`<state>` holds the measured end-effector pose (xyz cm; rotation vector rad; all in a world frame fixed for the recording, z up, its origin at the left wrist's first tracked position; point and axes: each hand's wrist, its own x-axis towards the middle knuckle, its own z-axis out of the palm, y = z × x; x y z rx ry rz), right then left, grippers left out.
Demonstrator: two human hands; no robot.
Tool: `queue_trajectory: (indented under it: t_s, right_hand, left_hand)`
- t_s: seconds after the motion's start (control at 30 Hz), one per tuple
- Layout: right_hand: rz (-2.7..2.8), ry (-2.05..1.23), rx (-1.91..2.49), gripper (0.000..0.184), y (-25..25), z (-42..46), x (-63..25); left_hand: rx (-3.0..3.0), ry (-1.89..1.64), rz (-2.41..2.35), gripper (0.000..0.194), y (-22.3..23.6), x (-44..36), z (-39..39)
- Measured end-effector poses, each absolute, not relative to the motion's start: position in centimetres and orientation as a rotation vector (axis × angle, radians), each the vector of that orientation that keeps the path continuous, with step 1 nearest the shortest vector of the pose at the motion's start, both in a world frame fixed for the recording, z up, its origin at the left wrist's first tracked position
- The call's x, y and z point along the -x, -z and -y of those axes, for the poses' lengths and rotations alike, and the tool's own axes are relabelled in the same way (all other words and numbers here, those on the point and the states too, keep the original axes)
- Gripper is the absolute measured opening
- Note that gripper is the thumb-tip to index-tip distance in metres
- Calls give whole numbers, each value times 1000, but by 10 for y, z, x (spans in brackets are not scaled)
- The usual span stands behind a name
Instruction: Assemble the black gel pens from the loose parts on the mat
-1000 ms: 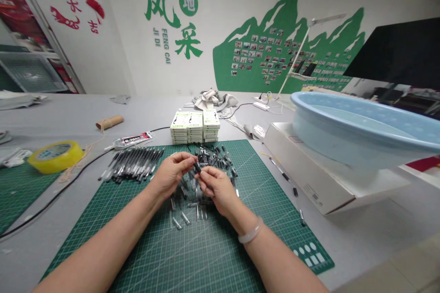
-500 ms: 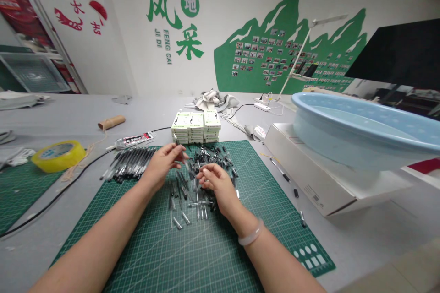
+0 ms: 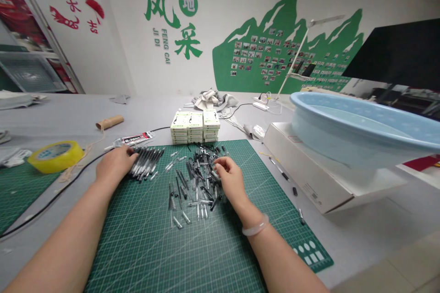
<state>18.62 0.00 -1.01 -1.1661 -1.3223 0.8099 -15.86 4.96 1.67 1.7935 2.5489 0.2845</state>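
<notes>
My left hand [image 3: 117, 164] is at the left end of a row of black-and-clear pens [image 3: 150, 162], its fingers curled round a pen there, mostly hidden by the hand. Over the right side of a loose pile of black and clear pen parts [image 3: 205, 169] is my right hand [image 3: 231, 177]. Its thumb and forefinger are close together, and whatever lies between them is too small to make out. Several clear pieces [image 3: 177, 222] lie in front of the pile. All of this rests on a green cutting mat [image 3: 165, 256].
Stacked small boxes [image 3: 195, 126] stand behind the mat. On the left are a yellow tape roll [image 3: 57, 156], a brown tube [image 3: 110, 122] and a glue packet [image 3: 134, 138]. To the right, a blue basin [image 3: 343, 135] sits on a white box [image 3: 309, 169], with loose pen pieces [image 3: 294, 191] beside it.
My left hand has carried a pen from the middle of the mat leftward to the row. My right hand has parted from it and moved slightly right, to the pile's edge.
</notes>
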Motion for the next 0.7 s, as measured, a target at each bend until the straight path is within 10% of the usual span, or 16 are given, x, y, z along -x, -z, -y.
queue_trajectory:
  t_s: [0.7]
  right_hand:
    - [1322,-508,1488,19,24,-32,-237]
  left_hand:
    - [-1897,-235,-2551,47,-21,158,-46]
